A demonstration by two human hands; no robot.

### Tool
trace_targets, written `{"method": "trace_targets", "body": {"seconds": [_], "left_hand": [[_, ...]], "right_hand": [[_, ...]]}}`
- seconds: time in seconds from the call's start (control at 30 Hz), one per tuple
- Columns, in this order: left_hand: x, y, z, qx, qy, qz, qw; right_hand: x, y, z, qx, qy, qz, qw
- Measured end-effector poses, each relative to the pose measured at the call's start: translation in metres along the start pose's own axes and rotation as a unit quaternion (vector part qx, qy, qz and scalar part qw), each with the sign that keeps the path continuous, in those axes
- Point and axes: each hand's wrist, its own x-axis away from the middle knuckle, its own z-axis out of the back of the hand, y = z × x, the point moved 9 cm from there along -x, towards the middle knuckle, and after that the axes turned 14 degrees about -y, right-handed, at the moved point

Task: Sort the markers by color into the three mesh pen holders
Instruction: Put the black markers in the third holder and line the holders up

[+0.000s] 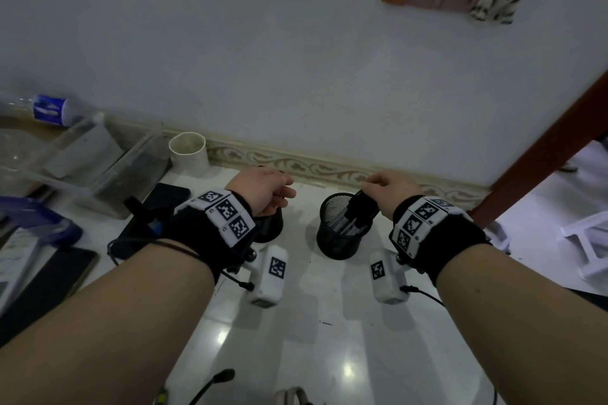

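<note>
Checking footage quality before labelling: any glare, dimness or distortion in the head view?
Head view: dim overall with a bluish cast; bright glare spots on the glossy white table; wide-angle bending curves the baseboard and door frame; the mesh pen holder under the right hand shows little detail inside.

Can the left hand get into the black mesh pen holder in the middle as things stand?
Probably not cleanly: the right hand is at the rim of that black mesh pen holder, gripping a dark marker over its opening. The left hand is over another holder.
</note>
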Motion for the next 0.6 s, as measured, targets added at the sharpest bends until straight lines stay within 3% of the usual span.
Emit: {"method": "trace_targets", "body": {"seconds": [0.3, 0.4, 0.6], "left_hand": [[0.01, 0.002, 0.013, 0.042, 0.021, -0.006, 0.999], [0.014, 0.003, 0.018, 0.057, 0.02, -0.011, 0.998], [0.015, 0.0, 0.033, 0.046, 0.034, -0.029, 0.998]], "right_hand": [[0.011, 0.017, 0.004, -0.139, 0.007, -0.037, 0.99], [0.025, 0.03, -0.003, -0.205, -0.022, -0.052, 0.977], [0.038, 0.037, -0.032, -0.203, -0.095, -0.079, 0.971]]}}
